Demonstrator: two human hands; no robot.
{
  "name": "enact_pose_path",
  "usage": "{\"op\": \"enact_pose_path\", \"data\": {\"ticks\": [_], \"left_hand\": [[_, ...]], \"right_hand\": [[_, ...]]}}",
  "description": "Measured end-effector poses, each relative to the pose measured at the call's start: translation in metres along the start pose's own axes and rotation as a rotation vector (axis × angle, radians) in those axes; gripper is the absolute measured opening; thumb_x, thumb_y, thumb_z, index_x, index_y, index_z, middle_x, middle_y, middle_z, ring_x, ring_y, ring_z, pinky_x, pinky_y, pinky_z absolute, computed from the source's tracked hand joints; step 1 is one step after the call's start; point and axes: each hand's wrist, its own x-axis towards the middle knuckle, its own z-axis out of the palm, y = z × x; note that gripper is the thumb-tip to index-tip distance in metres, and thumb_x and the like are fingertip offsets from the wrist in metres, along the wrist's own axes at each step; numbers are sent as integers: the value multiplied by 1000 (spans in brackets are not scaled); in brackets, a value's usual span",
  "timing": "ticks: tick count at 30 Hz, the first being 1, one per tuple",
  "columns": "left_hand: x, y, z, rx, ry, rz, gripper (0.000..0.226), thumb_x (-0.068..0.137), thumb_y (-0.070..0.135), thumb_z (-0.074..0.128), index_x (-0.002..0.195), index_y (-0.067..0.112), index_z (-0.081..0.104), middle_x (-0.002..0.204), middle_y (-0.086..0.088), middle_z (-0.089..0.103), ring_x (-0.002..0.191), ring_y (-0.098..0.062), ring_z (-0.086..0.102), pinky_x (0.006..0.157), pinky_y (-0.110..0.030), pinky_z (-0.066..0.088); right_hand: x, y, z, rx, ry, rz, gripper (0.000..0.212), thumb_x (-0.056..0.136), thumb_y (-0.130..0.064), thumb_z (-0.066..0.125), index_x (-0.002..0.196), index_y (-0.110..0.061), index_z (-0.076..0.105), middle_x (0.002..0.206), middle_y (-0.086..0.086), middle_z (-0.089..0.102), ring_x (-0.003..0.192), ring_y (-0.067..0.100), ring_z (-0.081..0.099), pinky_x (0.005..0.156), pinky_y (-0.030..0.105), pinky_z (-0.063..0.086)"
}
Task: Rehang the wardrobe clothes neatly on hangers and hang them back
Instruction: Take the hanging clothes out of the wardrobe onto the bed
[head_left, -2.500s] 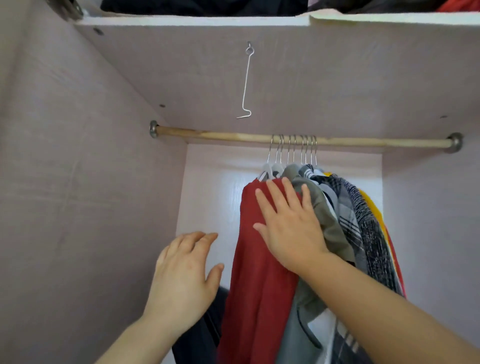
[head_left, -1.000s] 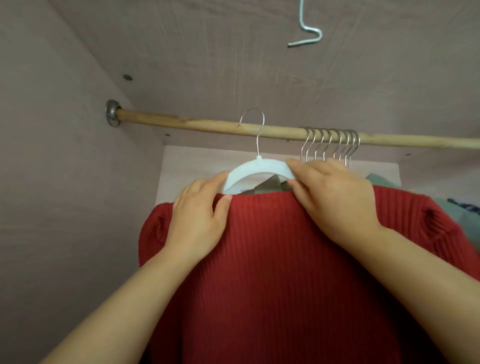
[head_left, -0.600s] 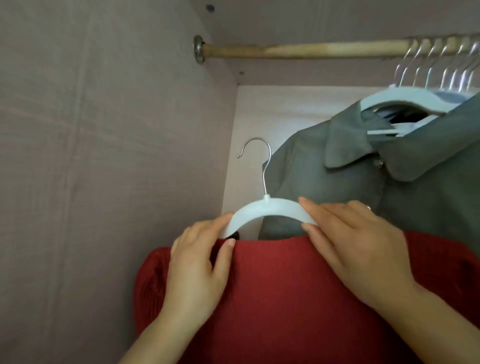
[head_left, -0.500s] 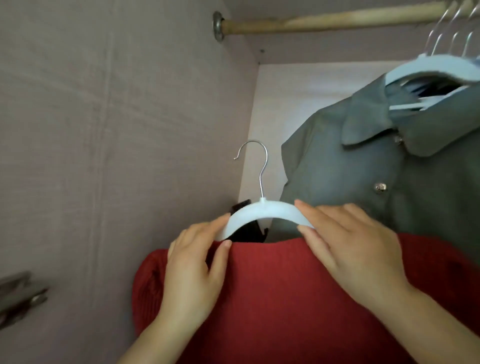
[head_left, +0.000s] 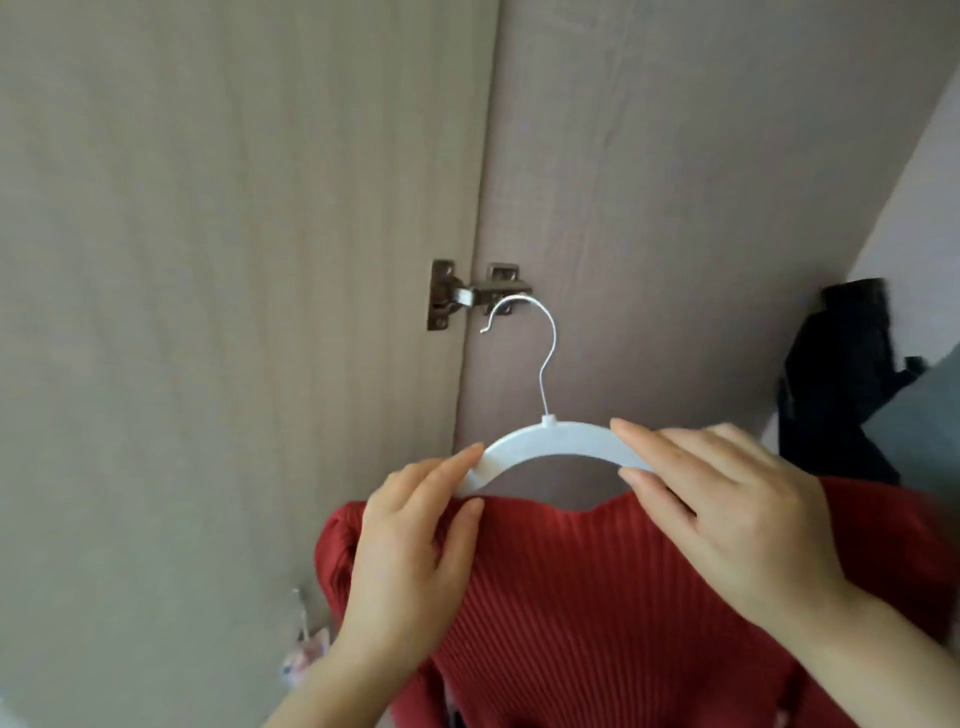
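A wardrobe door (head_left: 208, 312) fills 9 to 12 o'clock, its metal hinge (head_left: 457, 296) at centre. A red ribbed sweater (head_left: 597, 613) spreads across 6 o'clock on a white hanger (head_left: 550, 441). Left hand (head_left: 410, 561) and right hand (head_left: 727, 519) each pinch a hanger arm. Dark clothing (head_left: 841, 379) hangs at 3 o'clock.

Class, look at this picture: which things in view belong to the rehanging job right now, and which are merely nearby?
Part of the job:
red ribbed sweater
white hanger
left hand and right hand, each holding a hanger shoulder

Merely nearby:
door hinge
dark garment
grey garment
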Motion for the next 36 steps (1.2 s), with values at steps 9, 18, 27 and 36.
{"op": "enact_pose_path", "data": {"ticks": [9,18,27,36], "left_hand": [[-83,-44,-164,371,224,-210,35,81,32,49,115,39,54,100,24,56,92,2,53,84,-16,41],[-164,-73,-363,709,545,-369,33,81,29,51,112,35,60,101,28,53,91,2,51,80,-33,47],[-234,-102,-553,955,690,-520,35,81,17,59,111,34,60,98,26,54,92,0,54,85,-38,48],[-270,-153,-673,1119,774,-682,33,80,16,58,111,25,66,97,16,59,91,-7,57,87,-35,46]], "right_hand": [[43,-163,72,449,78,-166,25,88,-25,59,108,-14,70,84,-4,69,64,19,63,61,29,46],[111,-398,103,901,120,-310,27,86,-27,56,106,-14,69,79,-2,68,59,15,61,44,28,51],[169,-636,112,1183,-21,-371,34,81,-33,51,104,-15,69,68,-7,60,57,7,52,47,15,36],[214,-804,146,1398,-175,-402,40,64,-16,85,101,-22,70,73,-10,64,65,3,54,53,14,40]]}}
